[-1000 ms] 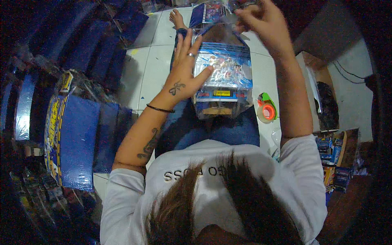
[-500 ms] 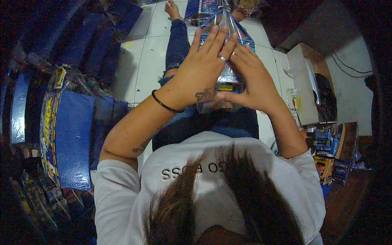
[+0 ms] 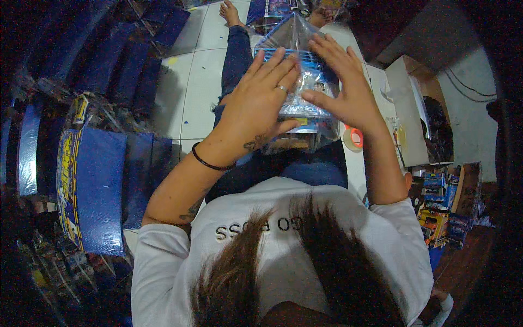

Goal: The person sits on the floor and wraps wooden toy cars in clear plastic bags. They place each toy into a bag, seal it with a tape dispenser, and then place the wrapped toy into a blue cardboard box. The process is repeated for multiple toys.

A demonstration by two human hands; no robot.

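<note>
A box wrapped in clear plastic (image 3: 308, 103) lies between my legs, blue and silver printing showing through the film. The film rises to a loose point at its far end. My left hand (image 3: 260, 90) rests flat along the left side of the package, fingers stretched toward the far end. On the right side my right hand (image 3: 346, 84) lies against the film with its fingers extended and thumb spread inward. Neither hand grips anything. The package's upper face shows between the two thumbs.
A roll of orange-edged tape (image 3: 353, 138) sits on the tiled floor (image 3: 188, 98) by my right forearm. Blue boxes (image 3: 101, 191) are stacked at the left. At the right stand an open white box (image 3: 406, 111) and several small packaged items (image 3: 436, 201).
My hands have moved apart, the left one leftward and the right one rightward. More of the package's printed face is exposed, and the tape roll has come into sight.
</note>
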